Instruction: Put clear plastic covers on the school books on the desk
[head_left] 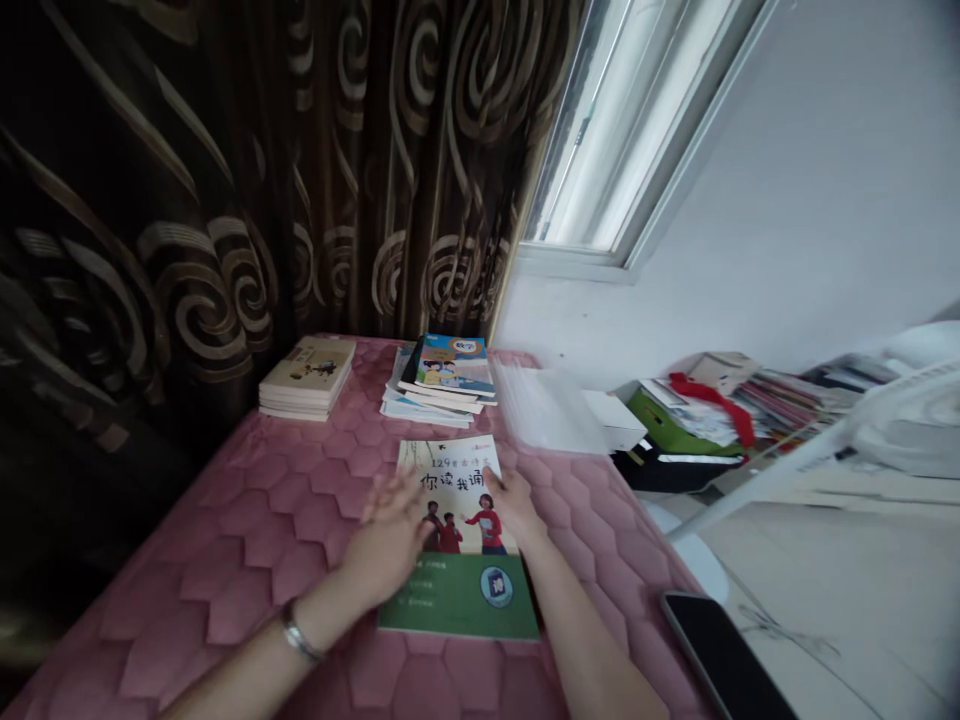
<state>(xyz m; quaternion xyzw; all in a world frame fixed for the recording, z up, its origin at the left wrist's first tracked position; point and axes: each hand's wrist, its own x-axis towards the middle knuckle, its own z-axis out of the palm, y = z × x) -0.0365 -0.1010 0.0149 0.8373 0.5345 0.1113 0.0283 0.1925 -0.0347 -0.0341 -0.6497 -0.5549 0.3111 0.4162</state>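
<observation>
A children's book [459, 590] with a white and green cover lies flat on the pink quilted surface [262, 540]. My left hand [390, 540] rests on the book's left edge, fingers stretched out and slightly blurred. My right hand [514, 505] touches the book's right edge with its fingers curled on the cover. A bracelet [300, 635] is on my left wrist.
A stack of beige books [309, 377] and a fanned pile of colourful books [442, 380] lie further back. A clear plastic sleeve [547, 405] sits to the right, a dark phone [720, 655] at the lower right. Cluttered boxes [705, 410], a white fan [900, 420], curtains behind.
</observation>
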